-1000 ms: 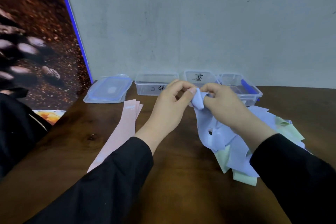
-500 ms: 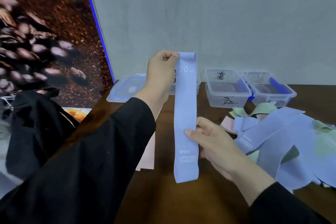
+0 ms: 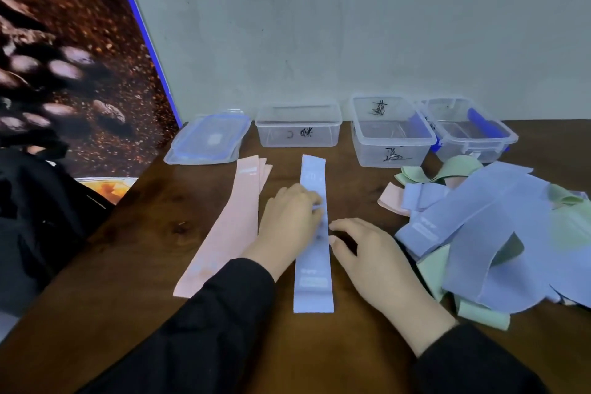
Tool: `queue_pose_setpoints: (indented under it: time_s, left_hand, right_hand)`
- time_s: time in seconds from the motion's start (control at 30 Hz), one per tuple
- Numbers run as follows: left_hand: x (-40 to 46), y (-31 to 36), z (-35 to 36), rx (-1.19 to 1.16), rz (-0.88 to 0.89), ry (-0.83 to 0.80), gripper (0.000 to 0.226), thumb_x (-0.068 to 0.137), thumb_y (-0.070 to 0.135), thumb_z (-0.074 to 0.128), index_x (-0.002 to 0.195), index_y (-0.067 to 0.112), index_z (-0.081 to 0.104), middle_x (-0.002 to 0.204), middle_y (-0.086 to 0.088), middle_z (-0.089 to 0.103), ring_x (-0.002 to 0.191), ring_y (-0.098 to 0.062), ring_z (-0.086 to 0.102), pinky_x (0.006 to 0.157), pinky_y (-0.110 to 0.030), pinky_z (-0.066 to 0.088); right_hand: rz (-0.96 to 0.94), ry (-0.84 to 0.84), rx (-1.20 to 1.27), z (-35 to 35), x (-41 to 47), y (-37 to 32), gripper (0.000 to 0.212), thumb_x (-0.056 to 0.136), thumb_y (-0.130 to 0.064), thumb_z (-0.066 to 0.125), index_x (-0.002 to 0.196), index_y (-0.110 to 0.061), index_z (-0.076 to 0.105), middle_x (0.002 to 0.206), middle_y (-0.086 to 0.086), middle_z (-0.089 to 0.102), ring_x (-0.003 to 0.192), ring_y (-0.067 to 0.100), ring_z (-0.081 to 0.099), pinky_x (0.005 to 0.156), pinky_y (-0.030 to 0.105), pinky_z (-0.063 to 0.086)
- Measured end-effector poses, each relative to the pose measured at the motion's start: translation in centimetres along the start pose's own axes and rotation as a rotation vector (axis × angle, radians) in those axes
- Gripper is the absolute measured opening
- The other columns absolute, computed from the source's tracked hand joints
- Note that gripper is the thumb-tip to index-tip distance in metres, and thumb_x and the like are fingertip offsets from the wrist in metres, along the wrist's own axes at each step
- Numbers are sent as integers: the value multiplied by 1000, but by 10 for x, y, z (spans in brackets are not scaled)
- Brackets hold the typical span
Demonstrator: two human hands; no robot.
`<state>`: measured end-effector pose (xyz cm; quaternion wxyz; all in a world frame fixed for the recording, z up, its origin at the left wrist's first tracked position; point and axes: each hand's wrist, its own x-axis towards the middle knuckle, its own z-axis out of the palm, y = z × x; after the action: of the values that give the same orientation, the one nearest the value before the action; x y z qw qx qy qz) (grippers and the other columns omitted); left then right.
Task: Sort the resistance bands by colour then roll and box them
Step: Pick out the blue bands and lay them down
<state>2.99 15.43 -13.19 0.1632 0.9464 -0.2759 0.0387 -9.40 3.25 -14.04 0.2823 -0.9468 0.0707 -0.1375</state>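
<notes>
Dark, glossy wooden table [image 3: 319,355] against a plain grey wall [image 3: 351,25]; coffee-bean poster [image 3: 64,57] leaning at left. Flat lilac band [image 3: 314,253] laid straight on the wood, pressed by left hand [image 3: 289,224] with fingers curled, right hand [image 3: 374,262] loosely spread touching its edge. Smooth pink bands [image 3: 224,227] beside; tangled pile [image 3: 499,233] at right; clear plastic boxes [image 3: 299,129] behind

Blue band [image 3: 313,265]; pink bands [image 3: 224,233]; green bands [image 3: 473,313]; brown table [image 3: 144,233].

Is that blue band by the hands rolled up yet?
No. The blue band lies flat and full length on the table, beside the pink bands.
</notes>
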Motion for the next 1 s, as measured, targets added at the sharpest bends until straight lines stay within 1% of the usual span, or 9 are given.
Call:
queue_pose_setpoints:
  time_s: [0.07,0.27,0.4,0.47,0.53,0.63,0.73,0.87,1.0]
  left_hand:
    - [-6,3,7,33,7,82,29,101,33,52,127,26,63,127,1,56,110,-21,51,88,-35,43]
    - [-11,22,-3,49,-11,109,28,102,32,49,127,27,60,129,1,53,120,-23,45,98,-40,36]
    - [-15,56,-13,-408,295,-47,26,93,18,51,113,26,66,107,2,63,101,-20,59,86,-39,49]
    - [-16,74,-10,-398,452,-146,25,91,21,55,115,28,63,108,4,65,96,-16,59,84,-39,51]
    - [-13,85,-3,-205,505,-176,33,90,26,62,122,27,58,113,4,61,102,-19,54,87,-44,47]
    - [-8,87,9,-45,513,-213,47,88,42,66,132,31,51,119,5,57,108,-19,47,87,-41,40]
    - [-10,88,18,-14,558,-143,33,95,35,59,127,29,59,118,7,61,109,-20,51,84,-38,38]
    - [-13,91,18,-124,523,-16,23,100,23,46,111,24,67,103,4,65,98,-21,55,84,-42,44]
    - [-18,92,-9,-306,388,88,22,103,22,42,111,29,61,85,5,64,82,-17,58,73,-43,50]
  right_hand:
    - [2,24,42,-1,-1,-1,27,103,-34,54,127,-29,65,122,-16,64,105,0,56,78,4,37]
    - [-64,145,81,-19,-8,-7,23,103,-32,53,121,-28,66,113,-18,63,103,-2,55,86,7,45]
    - [-110,277,203,-54,-17,-9,18,100,-25,57,113,-25,70,102,-20,64,97,2,60,80,12,45]
    - [-78,316,170,-71,-17,0,18,99,-21,59,113,-24,71,103,-19,66,99,3,61,82,14,45]
    - [-9,326,84,-81,-14,13,20,99,-18,59,115,-20,71,106,-13,69,101,6,62,83,13,43]
    - [118,239,39,-91,-12,34,19,101,-18,58,113,-18,72,107,-9,71,99,9,62,74,1,37]
    - [184,163,52,-96,-17,46,18,103,-21,55,111,-22,72,103,-10,69,94,9,61,72,1,39]
    - [192,115,98,-97,-23,48,18,103,-28,56,114,-25,70,102,-14,67,94,4,60,71,2,40]
    - [93,108,112,-99,-26,44,35,95,-36,69,129,-30,63,115,-22,59,108,0,51,85,8,35]
